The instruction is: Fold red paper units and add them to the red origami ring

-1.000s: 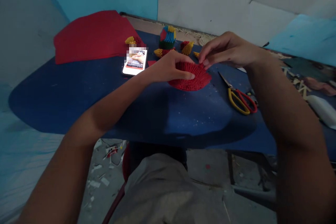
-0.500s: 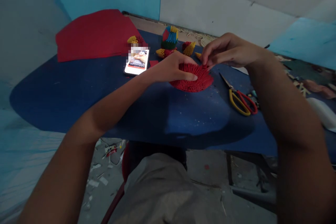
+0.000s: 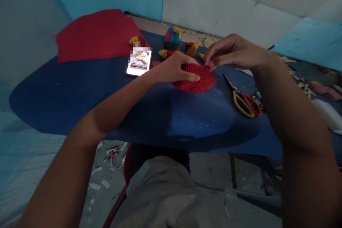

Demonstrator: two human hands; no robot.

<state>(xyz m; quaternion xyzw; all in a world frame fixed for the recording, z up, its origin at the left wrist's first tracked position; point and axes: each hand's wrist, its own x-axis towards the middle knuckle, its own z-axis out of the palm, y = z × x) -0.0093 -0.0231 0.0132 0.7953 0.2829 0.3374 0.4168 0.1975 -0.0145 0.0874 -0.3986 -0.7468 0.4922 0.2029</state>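
A round red piece built of many small folded paper units (image 3: 196, 84) is held just over the blue table. My left hand (image 3: 177, 68) grips it from the left, thumb across its top and the other fingers hidden behind. My right hand (image 3: 227, 53) pinches red folded paper at the far right rim; whether that is a loose unit or part of the rim, I cannot tell. To the right lie scissors (image 3: 242, 101) with one yellow and one red handle, blades partly apart. A lit phone (image 3: 139, 62) stands left of my left hand.
Red sheets (image 3: 96, 37) cover the table's far left. Behind my hands sit a multicoloured folded-paper piece (image 3: 173, 39) and several red-and-yellow ones (image 3: 192, 49). A white object (image 3: 327, 115) lies at the right edge. The blue table's (image 3: 133, 114) front edge is near my lap.
Both hands stay almost in place. My right fingertips have shifted very slightly at the rim of the red folded-paper piece.
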